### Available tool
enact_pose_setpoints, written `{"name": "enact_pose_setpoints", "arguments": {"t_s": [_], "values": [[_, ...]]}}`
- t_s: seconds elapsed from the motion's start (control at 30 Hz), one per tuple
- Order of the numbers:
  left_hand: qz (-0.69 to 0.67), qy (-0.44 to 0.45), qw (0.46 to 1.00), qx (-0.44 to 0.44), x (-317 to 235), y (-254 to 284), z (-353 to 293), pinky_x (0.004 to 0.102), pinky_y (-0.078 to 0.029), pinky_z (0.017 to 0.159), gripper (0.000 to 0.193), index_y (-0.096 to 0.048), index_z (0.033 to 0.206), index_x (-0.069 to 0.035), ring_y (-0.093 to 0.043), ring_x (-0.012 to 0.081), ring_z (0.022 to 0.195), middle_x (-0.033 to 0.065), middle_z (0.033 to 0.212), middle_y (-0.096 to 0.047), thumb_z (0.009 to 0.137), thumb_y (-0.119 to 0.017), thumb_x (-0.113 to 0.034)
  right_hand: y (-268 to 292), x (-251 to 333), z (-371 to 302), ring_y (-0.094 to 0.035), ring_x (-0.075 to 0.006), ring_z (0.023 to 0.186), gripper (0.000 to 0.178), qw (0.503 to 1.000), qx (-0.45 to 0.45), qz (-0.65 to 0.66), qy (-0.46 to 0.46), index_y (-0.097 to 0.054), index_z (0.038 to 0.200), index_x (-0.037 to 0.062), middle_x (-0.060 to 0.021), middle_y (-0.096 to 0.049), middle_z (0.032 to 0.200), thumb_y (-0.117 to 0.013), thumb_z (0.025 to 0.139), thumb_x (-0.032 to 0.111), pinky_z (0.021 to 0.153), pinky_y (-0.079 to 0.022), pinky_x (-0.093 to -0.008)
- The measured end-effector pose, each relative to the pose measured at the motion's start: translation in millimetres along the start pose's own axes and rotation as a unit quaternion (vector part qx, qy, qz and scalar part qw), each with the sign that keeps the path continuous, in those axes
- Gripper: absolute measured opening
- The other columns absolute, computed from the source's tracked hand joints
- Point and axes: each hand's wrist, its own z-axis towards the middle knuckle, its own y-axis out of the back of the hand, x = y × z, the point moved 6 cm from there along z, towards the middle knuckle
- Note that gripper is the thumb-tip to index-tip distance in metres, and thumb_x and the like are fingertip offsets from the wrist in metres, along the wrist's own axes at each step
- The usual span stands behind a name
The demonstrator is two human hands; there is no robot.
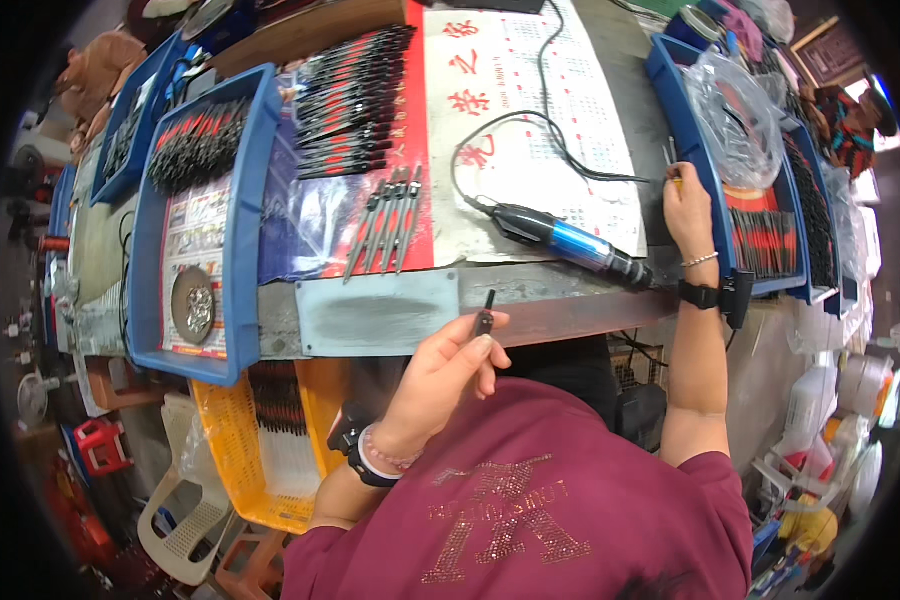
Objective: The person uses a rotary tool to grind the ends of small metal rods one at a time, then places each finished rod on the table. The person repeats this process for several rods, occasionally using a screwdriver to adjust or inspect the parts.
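My left hand (440, 375) is raised in front of my chest, past the bench edge. Its thumb and fingers pinch a small black part (485, 320) with a thin dark stem pointing up. Out to the right, my right hand (688, 210) is closed on a thin pointed tool (671, 152) with a bit of yellow at the fingers; its exact kind is hard to make out. That hand is beside the right blue bin (708, 195). Between my hands, a blue and black electric screwdriver (575, 245) lies on the bench with its cord running back.
Slim black-and-red pieces (350, 105) lie in rows on a printed sheet, with several (385, 220) nearer. A left blue bin (247, 240) holds more, plus a round dish (177, 300) of small metal parts. A pale plate (375, 335) lies at the front edge; a yellow crate (220, 440) stands below.
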Motion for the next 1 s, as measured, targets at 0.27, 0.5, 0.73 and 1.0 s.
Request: {"name": "enact_pose_setpoints", "arguments": {"t_s": [0.27,0.5,0.73,1.0], "values": [[0.011,0.028,0.999,-0.020,3,10,-2,0.0212,-0.044,0.058,0.033,-0.054,0.128,0.003,-0.055,0.0090,0.065,0.0068,0.087,-0.062,0.103,-0.048,-0.016,37,99,-82,-0.071,-0.0188,0.082,0.033,0.964,0.140,0.227,-0.001,-0.051,0.125,-0.0007,-0.0145,-0.071,0.091,-0.055,0.093,0.003,0.069,-0.052,-0.0295],[0.004,0.070,0.997,-0.019,15,14,1,0.0198,-0.042,0.053,0.031,-0.057,0.124,0.003,-0.054,0.0085,0.060,0.0058,0.083,-0.062,0.103,-0.049,-0.018,43,184,-176,-0.065,-0.0341,0.092,0.043,0.888,0.299,0.331,0.107,-0.053,0.122,0.0026,-0.0174,-0.061,0.105,-0.068,0.082,0.000,0.080,-0.054,-0.0364],[0.070,0.064,0.995,-0.037,13,16,1,0.0172,-0.040,0.053,0.028,-0.057,0.125,0.000,-0.051,0.0033,0.060,0.0009,0.082,-0.060,0.103,-0.048,-0.016,48,194,-181,-0.066,-0.0292,0.080,0.034,0.899,0.247,0.319,0.170,-0.061,0.112,-0.0017,-0.0154,-0.059,0.103,-0.068,0.079,-0.006,0.064,-0.055,-0.0345],[0.098,0.042,0.992,-0.067,12,13,2,0.0160,-0.032,0.051,0.029,-0.057,0.126,0.000,-0.042,0.0010,0.057,-0.0011,0.080,-0.058,0.102,-0.051,-0.013,43,188,-183,-0.066,-0.0303,0.079,0.033,0.901,0.239,0.321,0.170,-0.061,0.112,-0.0023,-0.0159,-0.060,0.103,-0.068,0.080,-0.005,0.066,-0.055,-0.0350]]}}
